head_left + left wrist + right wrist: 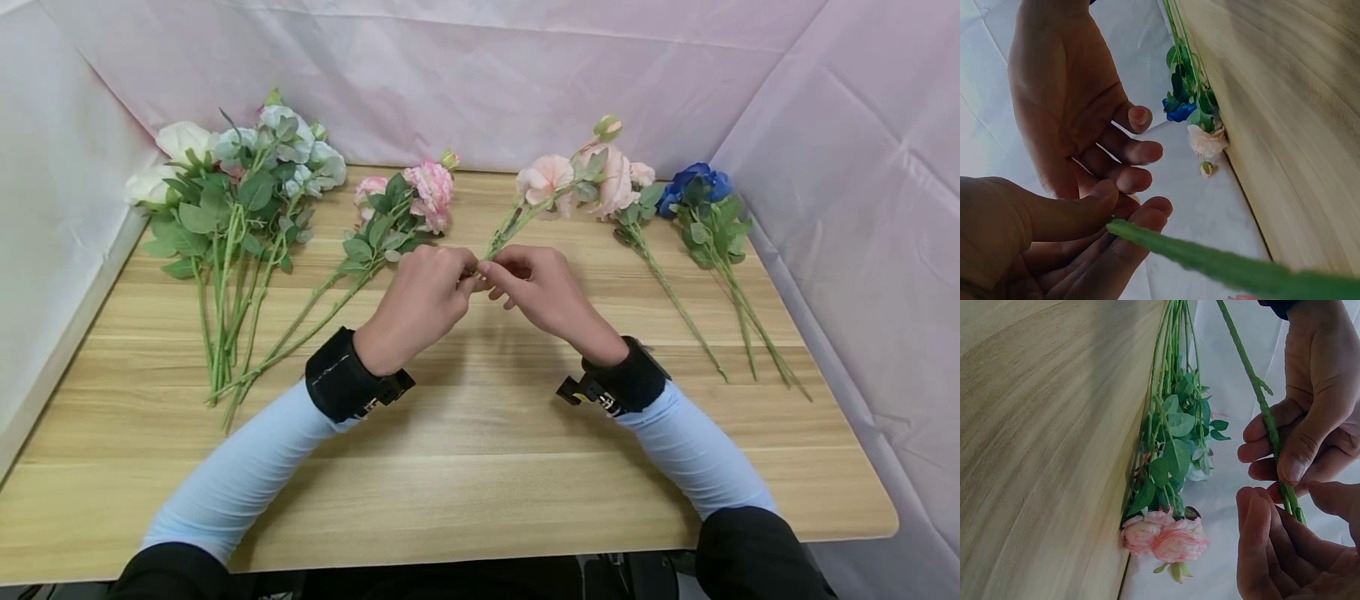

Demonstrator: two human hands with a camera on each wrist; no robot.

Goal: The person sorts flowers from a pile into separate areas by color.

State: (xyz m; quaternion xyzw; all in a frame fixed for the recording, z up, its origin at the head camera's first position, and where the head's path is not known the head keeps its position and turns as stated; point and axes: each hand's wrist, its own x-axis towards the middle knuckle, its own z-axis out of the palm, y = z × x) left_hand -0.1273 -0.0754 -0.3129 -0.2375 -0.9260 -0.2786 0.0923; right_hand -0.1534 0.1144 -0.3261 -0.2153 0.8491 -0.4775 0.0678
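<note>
In the head view, the left hand [422, 302] is pinching the stem [517, 223] of a peach flower [545, 177] above the tabletop [480, 475]; the right hand [546, 293] is meeting it there. On the tabletop, white flowers [183, 142] and pale blue flowers [292, 140] are lying at the left, pink flowers [430, 196] beside them, and 1 more peach stem [678, 307] and a blue flower [718, 182] at the right. The work is apparently standing partway: 4 clusters are lying laid out, while the held stem is not yet resting down.

In the left wrist view, the left thumb and fingers are closing round the stem, and the right fingers are bending loosely nearby.

In the right wrist view, the right fingers are curving beside the stem; whether they are gripping it is not showing clearly.
</note>
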